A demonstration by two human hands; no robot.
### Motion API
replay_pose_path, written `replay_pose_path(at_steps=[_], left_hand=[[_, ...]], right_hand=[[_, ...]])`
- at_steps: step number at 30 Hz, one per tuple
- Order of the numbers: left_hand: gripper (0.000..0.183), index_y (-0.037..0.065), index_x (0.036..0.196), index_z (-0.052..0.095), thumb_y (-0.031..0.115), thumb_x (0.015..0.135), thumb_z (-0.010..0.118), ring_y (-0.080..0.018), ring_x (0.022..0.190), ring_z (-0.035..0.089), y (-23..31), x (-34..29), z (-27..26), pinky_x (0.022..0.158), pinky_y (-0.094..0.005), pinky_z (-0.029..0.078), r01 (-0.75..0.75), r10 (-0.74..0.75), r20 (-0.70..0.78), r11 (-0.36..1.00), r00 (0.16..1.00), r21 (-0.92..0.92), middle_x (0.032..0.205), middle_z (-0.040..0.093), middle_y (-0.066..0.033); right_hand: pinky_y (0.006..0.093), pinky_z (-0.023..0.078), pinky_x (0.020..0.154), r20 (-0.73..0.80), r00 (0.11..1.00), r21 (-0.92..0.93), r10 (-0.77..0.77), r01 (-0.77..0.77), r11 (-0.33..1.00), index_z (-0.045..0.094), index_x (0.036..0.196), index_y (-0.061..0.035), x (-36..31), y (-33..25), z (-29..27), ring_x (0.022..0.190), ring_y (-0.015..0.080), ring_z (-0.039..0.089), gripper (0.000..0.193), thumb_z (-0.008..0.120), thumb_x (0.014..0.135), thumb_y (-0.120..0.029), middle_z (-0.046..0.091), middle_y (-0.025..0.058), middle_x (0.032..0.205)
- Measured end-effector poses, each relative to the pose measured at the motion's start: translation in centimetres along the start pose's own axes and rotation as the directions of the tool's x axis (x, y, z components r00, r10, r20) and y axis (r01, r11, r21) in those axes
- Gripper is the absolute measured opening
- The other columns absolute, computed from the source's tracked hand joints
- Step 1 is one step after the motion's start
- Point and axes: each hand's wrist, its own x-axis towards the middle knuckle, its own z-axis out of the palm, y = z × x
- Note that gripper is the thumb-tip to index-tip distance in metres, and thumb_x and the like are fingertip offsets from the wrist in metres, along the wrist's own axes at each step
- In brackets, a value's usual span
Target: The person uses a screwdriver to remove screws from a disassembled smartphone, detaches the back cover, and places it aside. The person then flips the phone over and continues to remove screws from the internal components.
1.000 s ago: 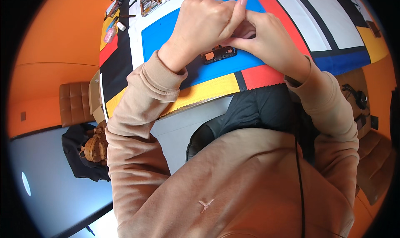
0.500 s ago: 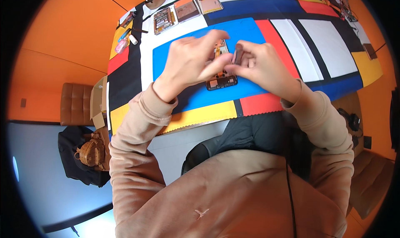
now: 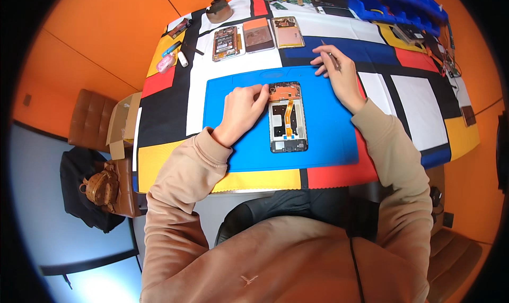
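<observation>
An opened smartphone [image 3: 295,123] lies back-up on the blue mat [image 3: 328,138]. Its inside shows an orange-brown upper section, a yellow-orange flex cable running down a pale frame with dark patches, and a dark lower part. My left hand [image 3: 241,109] is closed at the phone's upper left edge, fingers curled, thumb and forefinger touching that edge. To the phone's upper right, above the mat's far edge, my right hand [image 3: 342,79] is raised, holding a slim dark pen-like tool [image 3: 333,62] that points up and left; its exact kind is unclear.
Beyond the mat lie an opened phone [image 3: 226,42], a brown-and-orange panel [image 3: 258,36] and another phone part [image 3: 288,32]. A pink item [image 3: 165,62] and white tube [image 3: 183,59] are at left. A vase [image 3: 219,10] and blue bins [image 3: 395,6] stand at the back.
My hands were together over the phone; now they are apart. The right has moved up and right with the tool, the left to the phone's edge. The view has shifted, uncovering the phone.
</observation>
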Motion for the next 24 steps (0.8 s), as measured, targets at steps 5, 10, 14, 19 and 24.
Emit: replay_pose_path(at_steps=[5,10,14,19,24], left_hand=[[0.032,0.001,0.08,0.063,0.027,0.096,0.054,-0.0216,0.046,0.055,-0.6,0.1,0.2,0.047,-0.0345,0.039,0.003,-0.004,-0.012,0.996,1.0,-0.087,0.054,0.057,-0.0115],[0.029,0.001,0.08,0.063,0.025,0.095,0.056,-0.0204,0.045,0.053,-0.7,0.0,0.2,0.046,-0.0334,0.038,-0.013,0.011,-0.026,0.997,1.0,-0.079,0.054,0.056,-0.0118],[0.026,0.001,0.081,0.063,0.023,0.094,0.058,-0.02,0.044,0.05,-0.7,-0.1,0.1,0.045,-0.0327,0.036,-0.014,0.013,-0.014,0.996,1.0,-0.088,0.055,0.055,-0.012],[0.026,0.001,0.084,0.064,0.023,0.094,0.058,-0.0142,0.045,0.046,-0.7,-0.1,0.0,0.045,-0.0306,0.035,-0.002,0.002,0.0,0.996,1.0,-0.093,0.056,0.055,-0.0103],[0.025,0.001,0.086,0.065,0.024,0.094,0.058,-0.0146,0.047,0.051,-0.8,-0.1,0.1,0.047,-0.0303,0.038,0.03,-0.03,0.005,0.991,1.0,-0.127,0.057,0.058,-0.0083]], right_hand=[[0.027,0.053,0.068,0.03,0.997,-0.116,-0.07,0.073,0.991,0.062,0.109,-0.0029,-0.8,0.1,0.4,0.078,0.0141,0.068,0.02,0.048,0.1,-0.013,0.07,0.0116,0.086],[0.0255,0.05,0.065,-0.058,0.998,-0.033,-0.013,0.012,0.999,0.062,0.113,-0.0037,-1.1,-0.5,0.7,0.084,0.0157,0.069,0.025,0.045,0.103,-0.019,0.071,0.0115,0.089],[0.0194,0.041,0.053,-0.057,0.998,0.069,0.025,-0.021,0.997,0.063,0.114,-0.0021,-1.3,-0.7,0.4,0.06,0.0065,0.056,0.03,0.046,0.104,-0.025,0.065,0.0054,0.079],[0.018,0.032,0.047,-0.043,0.998,0.167,0.039,-0.031,0.985,0.067,0.098,0.0006,-1.3,-0.6,0.4,0.052,0.0034,0.045,0.032,0.049,0.103,-0.025,0.057,0.0021,0.072],[0.0166,0.035,0.047,-0.037,0.994,0.173,0.101,-0.093,0.981,0.067,0.099,0.0021,-1.2,-0.3,0.5,0.051,0.0043,0.048,0.033,0.048,0.103,-0.025,0.061,0.0033,0.074]])
